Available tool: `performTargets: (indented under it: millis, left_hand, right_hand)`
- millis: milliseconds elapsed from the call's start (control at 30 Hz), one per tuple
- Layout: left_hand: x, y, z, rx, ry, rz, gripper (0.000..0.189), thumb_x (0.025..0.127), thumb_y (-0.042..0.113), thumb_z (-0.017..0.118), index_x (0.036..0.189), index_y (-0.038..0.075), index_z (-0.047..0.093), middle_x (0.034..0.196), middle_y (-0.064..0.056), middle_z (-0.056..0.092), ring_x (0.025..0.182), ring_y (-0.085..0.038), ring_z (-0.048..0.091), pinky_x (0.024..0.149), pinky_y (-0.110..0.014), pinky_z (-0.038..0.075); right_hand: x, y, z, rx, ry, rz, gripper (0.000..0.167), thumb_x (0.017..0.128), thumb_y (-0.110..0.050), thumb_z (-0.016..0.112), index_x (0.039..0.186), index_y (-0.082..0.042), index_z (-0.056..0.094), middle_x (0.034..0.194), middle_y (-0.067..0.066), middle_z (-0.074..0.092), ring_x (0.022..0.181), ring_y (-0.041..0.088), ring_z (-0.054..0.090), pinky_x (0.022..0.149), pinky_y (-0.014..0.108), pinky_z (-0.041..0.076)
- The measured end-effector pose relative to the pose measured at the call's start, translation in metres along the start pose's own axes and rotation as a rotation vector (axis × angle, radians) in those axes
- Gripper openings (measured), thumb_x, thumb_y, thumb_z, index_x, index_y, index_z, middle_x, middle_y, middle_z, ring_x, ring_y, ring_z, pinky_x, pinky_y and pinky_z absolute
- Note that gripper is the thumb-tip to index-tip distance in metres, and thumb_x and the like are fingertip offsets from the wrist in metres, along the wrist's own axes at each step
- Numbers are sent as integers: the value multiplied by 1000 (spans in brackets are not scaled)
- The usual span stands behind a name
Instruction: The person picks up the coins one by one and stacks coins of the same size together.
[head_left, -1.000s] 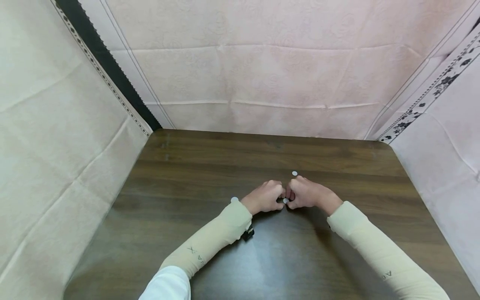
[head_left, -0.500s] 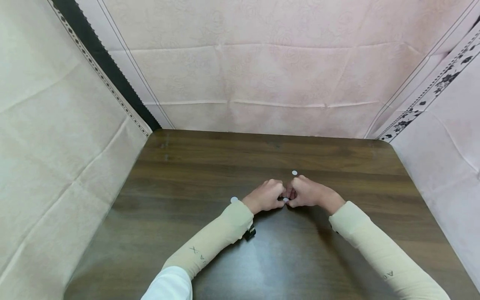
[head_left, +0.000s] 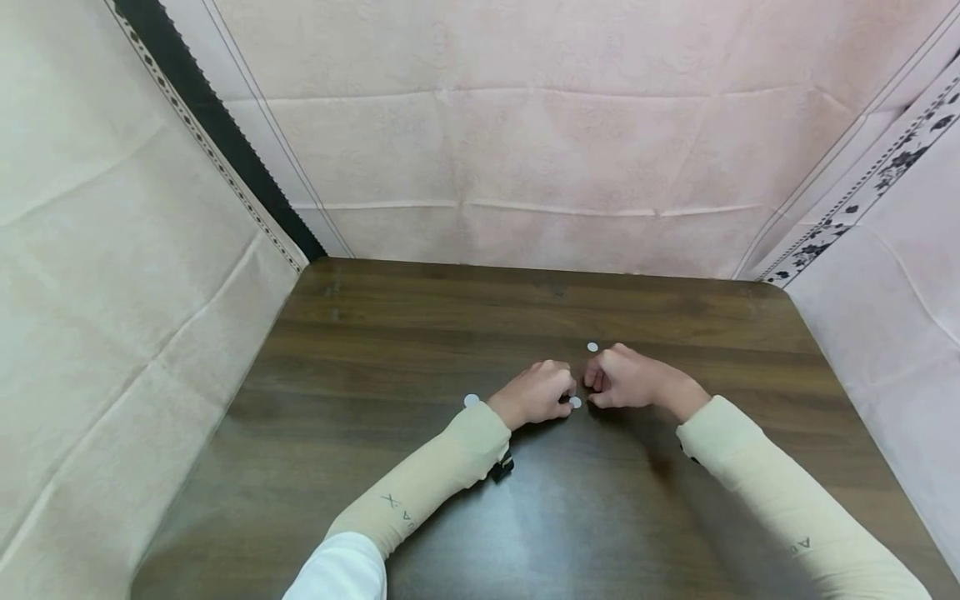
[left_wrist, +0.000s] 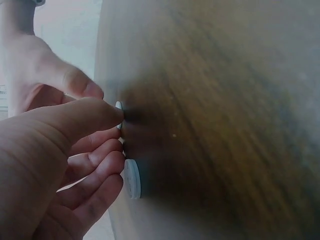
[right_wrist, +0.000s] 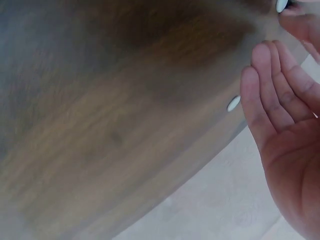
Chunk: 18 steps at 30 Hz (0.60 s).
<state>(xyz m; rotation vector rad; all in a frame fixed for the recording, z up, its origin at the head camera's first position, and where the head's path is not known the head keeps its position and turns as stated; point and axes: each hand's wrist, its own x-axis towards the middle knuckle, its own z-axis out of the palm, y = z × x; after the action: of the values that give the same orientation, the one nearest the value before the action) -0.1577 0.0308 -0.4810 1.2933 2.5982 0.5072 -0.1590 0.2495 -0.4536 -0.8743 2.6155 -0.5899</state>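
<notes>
My left hand is low over the wooden table, its thumb and index fingertips pinching the edge of a small white disc. In the left wrist view that disc shows right at the thumb tip, partly hidden behind it. Just to the right, my right hand hovers apart from the disc with bent fingers; the right wrist view shows nothing in it. Another white disc lies flat beyond the right knuckles. A third white disc lies beside the left cuff.
Pale patterned cloth hangs along the table's back edge. More cloth stands at the left and right sides. A small black device sits under the left wrist. Both forearms wear cream sleeves.
My right hand has drawn away from the middle disc to the right, leaving a gap between the hands. The left hand has stayed at the disc.
</notes>
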Motion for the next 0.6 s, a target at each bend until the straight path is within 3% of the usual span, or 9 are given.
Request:
performTargets:
  millis: [367, 600]
  left_hand:
    - [2, 0, 1, 6, -12, 1, 11, 99, 19, 74, 101, 11, 81, 100, -2, 69, 82, -9, 59, 70, -18, 50]
    - [3, 0, 0, 1, -18, -7, 12, 99, 18, 74, 103, 10, 82, 102, -1, 70, 84, -9, 60, 72, -17, 51]
  right_hand:
    - [8, 16, -30, -111, 102, 33, 16, 90, -7, 78, 100, 4, 72, 92, 11, 75, 81, 15, 72, 74, 34, 61]
    - [19, 27, -37, -136, 109, 61, 17, 90, -7, 78, 101, 5, 73, 92, 15, 75, 82, 18, 71, 75, 37, 61]
